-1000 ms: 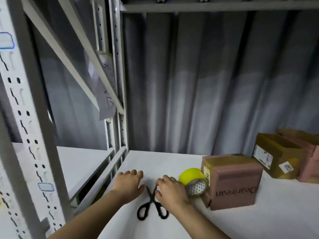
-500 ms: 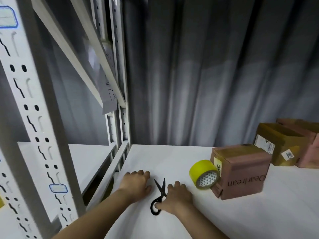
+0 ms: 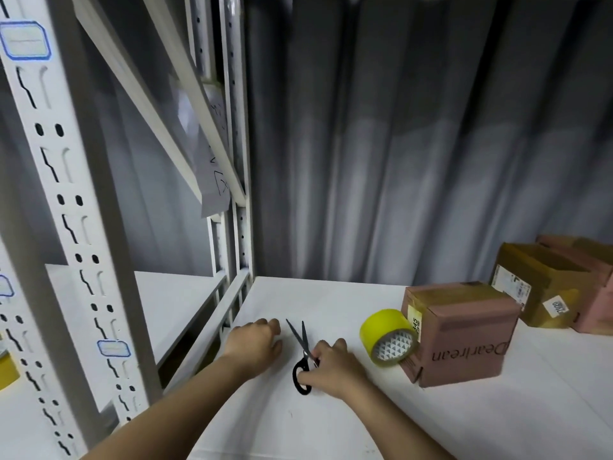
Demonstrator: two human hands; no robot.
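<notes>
Scissors (image 3: 302, 346) gripped by right hand (image 3: 331, 366), not yet lifted off the shelf (image 3: 331, 300); left hand (image 3: 253, 343) rests open just beside.

The scissors (image 3: 302, 360) are black, handles and blades alike. The tape roll (image 3: 384, 327) is bright yellow, its core white with a grey triangle pattern. The nearest box (image 3: 464, 343) is dusty pink with dark lettering; the shelf (image 3: 315, 300) white, the curtain (image 3: 398, 144) grey.

Shelf (image 3: 331, 300) free beyond scissors (image 3: 303, 346); tape roll (image 3: 386, 330) blocks right.
</notes>
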